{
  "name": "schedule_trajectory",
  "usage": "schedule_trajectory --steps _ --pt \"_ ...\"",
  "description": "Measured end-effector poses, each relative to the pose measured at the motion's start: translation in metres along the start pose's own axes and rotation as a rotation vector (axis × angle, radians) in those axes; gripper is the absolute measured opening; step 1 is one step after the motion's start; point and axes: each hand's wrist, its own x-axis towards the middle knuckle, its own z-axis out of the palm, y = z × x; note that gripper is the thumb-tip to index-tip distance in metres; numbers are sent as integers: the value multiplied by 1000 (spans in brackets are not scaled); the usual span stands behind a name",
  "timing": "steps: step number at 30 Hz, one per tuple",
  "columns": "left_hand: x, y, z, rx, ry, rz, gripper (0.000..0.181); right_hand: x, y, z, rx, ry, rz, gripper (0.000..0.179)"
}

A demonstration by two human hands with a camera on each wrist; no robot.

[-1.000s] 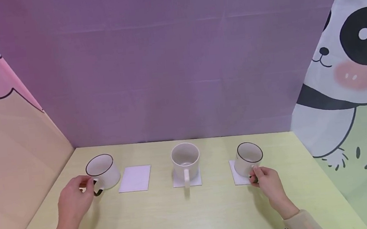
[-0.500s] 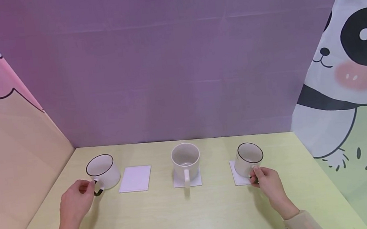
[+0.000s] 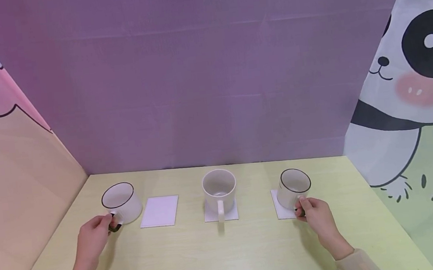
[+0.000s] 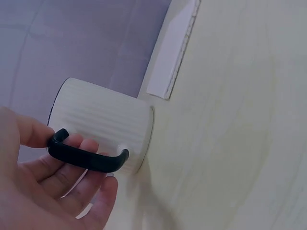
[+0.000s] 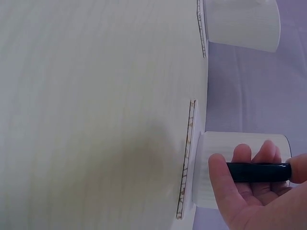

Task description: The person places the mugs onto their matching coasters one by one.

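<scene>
Left hand (image 3: 95,235) is moving closer than before and curling its fingers round the black handle (image 4: 86,159) of the left mug (image 3: 129,209), standing beside a white coaster (image 3: 159,211). Right hand (image 3: 318,216) is holding the right mug (image 3: 289,195) by its handle (image 5: 259,172) on another coaster (image 3: 281,211); wide table (image 3: 209,259) is stretching between the hands, its back edge running behind the mugs.

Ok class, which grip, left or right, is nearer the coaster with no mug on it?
Left. The left grip holds the left mug, just left of the bare coaster; the right grip holds the right mug, farther off, beyond the middle mug.
</scene>
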Motion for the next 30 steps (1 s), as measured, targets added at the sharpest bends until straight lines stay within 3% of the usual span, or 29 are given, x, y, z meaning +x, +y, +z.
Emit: schedule_trajectory --steps 3,6,18,24,30 --pt "0 -1 1 -118 -26 -46 43 0 1 0 0 0 3 34" --pt "1 0 2 -158 -39 -74 44 1 1 0 -2 -1 9 34" --pt "4 0 0 -184 -105 -126 46 -1 1 -1 -19 -1 12 35" --pt "4 -1 -1 -170 -124 -145 48 -2 -1 -5 -103 -24 12 37" --pt "4 1 3 -156 -99 -137 47 -1 -1 -10 -213 -25 -65 38"
